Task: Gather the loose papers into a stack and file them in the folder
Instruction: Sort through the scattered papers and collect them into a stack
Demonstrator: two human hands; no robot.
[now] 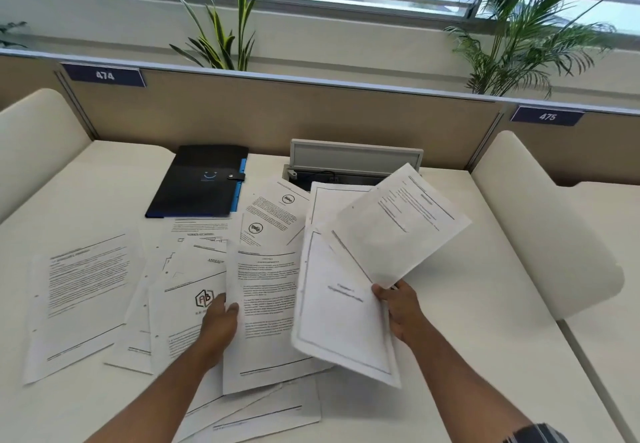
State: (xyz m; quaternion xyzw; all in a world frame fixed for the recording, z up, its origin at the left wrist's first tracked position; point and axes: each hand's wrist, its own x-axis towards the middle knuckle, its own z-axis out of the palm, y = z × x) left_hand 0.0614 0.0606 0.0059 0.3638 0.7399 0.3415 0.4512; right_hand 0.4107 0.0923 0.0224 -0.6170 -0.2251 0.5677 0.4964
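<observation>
Your right hand pinched a fanned bunch of about three sheets, lifted off the desk. Your left hand gripped the left edge of one printed page. Roughly eight more loose papers lay spread and overlapping, so an exact count was hard. One black folder lay closed behind them. The print was too blurred to read.

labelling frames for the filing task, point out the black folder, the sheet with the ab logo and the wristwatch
black folder (194, 184): head view, middle of its closed front cover
sheet with the AB logo (188, 290): head view, bare paper left of the logo
wristwatch (535, 435): head view, its band
</observation>
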